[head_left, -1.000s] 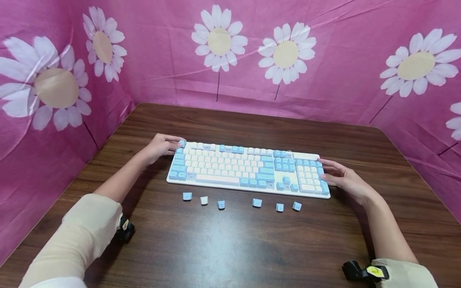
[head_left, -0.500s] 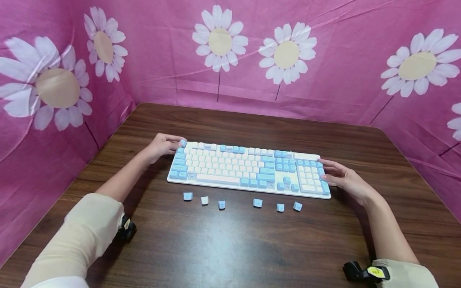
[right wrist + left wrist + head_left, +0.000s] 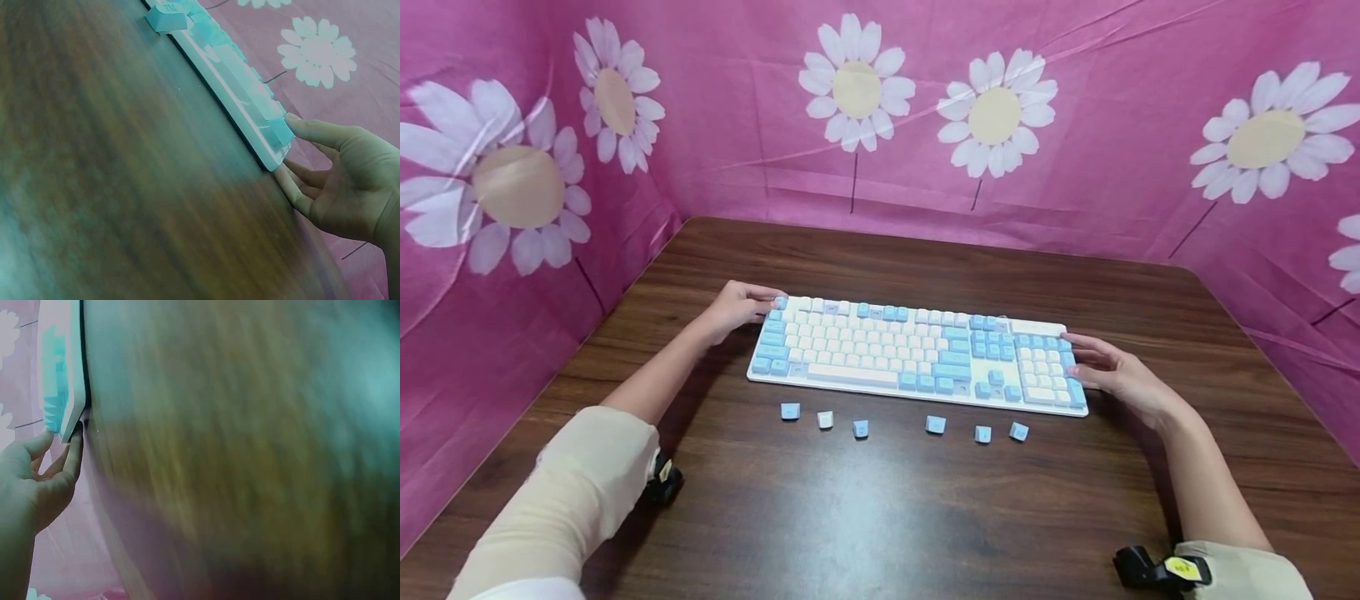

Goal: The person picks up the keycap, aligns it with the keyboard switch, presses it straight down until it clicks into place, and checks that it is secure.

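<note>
A full-size white and pale-blue keyboard (image 3: 865, 343) lies across the middle of the table, with bare switch spots among its keys. My left hand (image 3: 728, 313) grips its left end. In the left wrist view, the thumb of that left hand (image 3: 50, 494) is at the keys' side and the fingers reach under the corner. My right hand (image 3: 1126, 382) holds the right end; in the right wrist view, its thumb touches a blue corner key (image 3: 282, 131) while the fingers curl below the edge. Several loose keycaps lie in front of the keyboard, among them a white keycap (image 3: 825, 420) and a blue keycap (image 3: 936, 425).
The dark wooden table (image 3: 850, 517) stretches in front of and behind the keyboard. A pink cloth (image 3: 730, 100) printed with white daisies hangs along its back and sides. Black camera mounts (image 3: 662, 481) sit at both sleeves.
</note>
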Tool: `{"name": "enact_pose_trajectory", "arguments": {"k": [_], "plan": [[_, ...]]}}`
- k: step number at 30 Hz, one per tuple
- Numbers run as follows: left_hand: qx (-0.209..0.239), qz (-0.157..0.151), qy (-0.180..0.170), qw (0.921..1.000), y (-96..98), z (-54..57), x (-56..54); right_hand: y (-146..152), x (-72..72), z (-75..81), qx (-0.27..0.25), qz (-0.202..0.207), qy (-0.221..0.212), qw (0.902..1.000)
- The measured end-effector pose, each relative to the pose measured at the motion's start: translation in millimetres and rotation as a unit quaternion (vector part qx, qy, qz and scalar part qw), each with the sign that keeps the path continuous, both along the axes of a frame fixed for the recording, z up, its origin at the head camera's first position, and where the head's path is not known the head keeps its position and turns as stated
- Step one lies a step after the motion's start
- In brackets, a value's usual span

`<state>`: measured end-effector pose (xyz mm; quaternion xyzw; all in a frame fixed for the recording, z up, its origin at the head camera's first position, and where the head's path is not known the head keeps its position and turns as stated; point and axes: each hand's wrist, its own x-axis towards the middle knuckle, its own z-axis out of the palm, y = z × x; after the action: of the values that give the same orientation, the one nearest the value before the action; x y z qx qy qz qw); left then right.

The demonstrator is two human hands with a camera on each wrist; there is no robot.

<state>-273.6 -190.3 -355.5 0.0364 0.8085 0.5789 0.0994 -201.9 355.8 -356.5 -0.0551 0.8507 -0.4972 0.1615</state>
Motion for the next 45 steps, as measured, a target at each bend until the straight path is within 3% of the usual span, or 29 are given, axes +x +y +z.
{"name": "enact_pose_trajectory", "arguments": {"k": [11, 22, 26, 31, 37, 45], "plan": [[-0.004, -0.024, -0.003, 0.9997, -3.7, 3.8, 0.8, 0.7, 0.0, -0.5, 0.008, 0.003, 0.005, 1.0], [-0.024, -0.038, 0.016, 0.9988, -4.3, 8.1, 5.4, 1.0, 0.5, -2.2, 0.006, 0.004, 0.005, 1.0], [-0.049, -0.035, 0.045, 0.9971, -4.5, 10.2, 7.4, 0.8, 0.3, -3.0, 0.0, 0.004, 0.003, 1.0], [-0.092, -0.009, 0.12, 0.9885, -4.2, 17.7, 13.2, 0.8, 0.7, -2.2, 0.001, 0.002, 0.001, 1.0], [-0.12, 0.018, 0.189, 0.9745, -1.5, 26.9, 29.7, 0.3, 0.7, -1.5, 0.001, 0.002, -0.001, 1.0], [-0.091, -0.026, 0.202, 0.9749, 3.8, 39.6, 63.6, 0.9, 0.4, -1.1, -0.004, 0.003, 0.002, 1.0]]}}
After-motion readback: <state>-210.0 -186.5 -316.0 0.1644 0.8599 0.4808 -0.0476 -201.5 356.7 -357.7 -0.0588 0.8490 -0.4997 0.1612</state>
